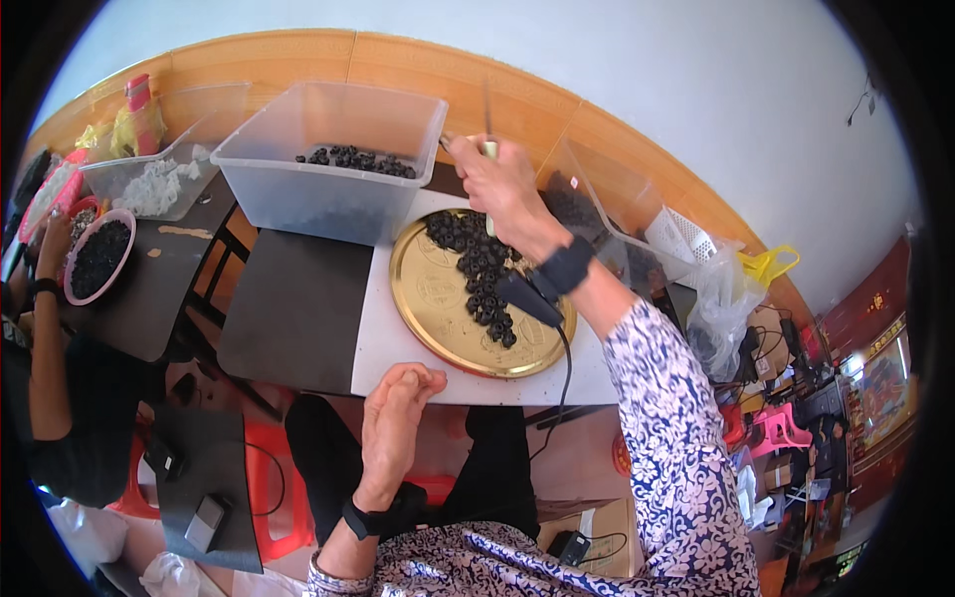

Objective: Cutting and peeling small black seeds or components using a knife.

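Raised over the far side of the round gold tray, my right hand is closed round a tool with a pale green handle. Its thin metal shaft or blade points up; seen this narrow, its exact kind is unclear. A small dark bit shows by the fingertips. Many small black ring-like pieces are heaped on the tray, below that hand. In front of the tray, by the table's near edge, my left hand has its fingers curled and pressed together; whatever is inside them is hidden.
A clear plastic bin with more black pieces stands behind left. The tray rests on a white board on a dark table. Another clear bin is at right. At far left a person's hand is beside a pink bowl.
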Available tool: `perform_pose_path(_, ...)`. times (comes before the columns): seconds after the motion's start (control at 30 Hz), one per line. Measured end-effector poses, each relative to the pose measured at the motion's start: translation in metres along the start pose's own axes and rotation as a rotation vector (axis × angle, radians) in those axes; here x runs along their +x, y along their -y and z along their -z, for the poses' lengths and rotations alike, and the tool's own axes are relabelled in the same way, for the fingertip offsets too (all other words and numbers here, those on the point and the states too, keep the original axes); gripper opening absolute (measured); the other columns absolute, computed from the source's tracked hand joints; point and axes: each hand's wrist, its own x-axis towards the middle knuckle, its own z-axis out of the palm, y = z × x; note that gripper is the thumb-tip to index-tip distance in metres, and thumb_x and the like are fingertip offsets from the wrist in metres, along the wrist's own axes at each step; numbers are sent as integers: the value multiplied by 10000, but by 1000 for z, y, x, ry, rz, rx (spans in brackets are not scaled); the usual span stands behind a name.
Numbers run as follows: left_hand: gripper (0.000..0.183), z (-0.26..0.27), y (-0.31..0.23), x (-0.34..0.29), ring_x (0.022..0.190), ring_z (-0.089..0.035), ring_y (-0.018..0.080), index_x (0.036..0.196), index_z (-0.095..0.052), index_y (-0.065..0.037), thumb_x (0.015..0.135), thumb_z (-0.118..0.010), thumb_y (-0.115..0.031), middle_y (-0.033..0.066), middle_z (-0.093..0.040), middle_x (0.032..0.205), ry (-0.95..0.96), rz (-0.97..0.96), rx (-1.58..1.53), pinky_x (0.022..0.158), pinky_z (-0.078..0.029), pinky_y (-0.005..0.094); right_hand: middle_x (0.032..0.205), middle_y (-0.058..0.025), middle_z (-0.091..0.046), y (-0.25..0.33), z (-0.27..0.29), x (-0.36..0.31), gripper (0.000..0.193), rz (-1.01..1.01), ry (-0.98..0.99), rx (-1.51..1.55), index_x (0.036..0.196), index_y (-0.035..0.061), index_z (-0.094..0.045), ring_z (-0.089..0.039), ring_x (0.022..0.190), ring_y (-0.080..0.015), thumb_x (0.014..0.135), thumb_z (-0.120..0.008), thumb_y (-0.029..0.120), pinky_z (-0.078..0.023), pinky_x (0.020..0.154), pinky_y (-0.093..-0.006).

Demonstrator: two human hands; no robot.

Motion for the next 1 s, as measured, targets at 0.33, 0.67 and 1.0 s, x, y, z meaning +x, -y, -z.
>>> perform_pose_path(0.33,195,2,-6,5,1005,-565,157,1131,-526,-12,990,-458,-129,73,-589,984,-27,64,60,979,-430,338,607,-59,-584,-49,29,-63,262,26,7,-544,761,20,-630,-547,588,-126,833,-642,272,-457,597,-313)
perform_pose_path(0.67,207,-6,-3,4,988,-589,155,1145,-521,20,970,-469,-79,81,-615,982,-81,18,150,970,-442,323,818,-176,-645,-98,90,-149,254,71,171,-786,859,-15,-596,-636,768,-366,790,-719,196,-489,683,-435)
perform_pose_path(1.0,216,-5,-3,-17,871,-600,151,1147,-535,17,972,-484,-99,93,-637,939,25,-12,501,861,-464,282,772,-145,-588,-87,75,-176,179,231,144,-634,865,-8,-551,-615,708,-329,744,-669,51,-485,619,-389)
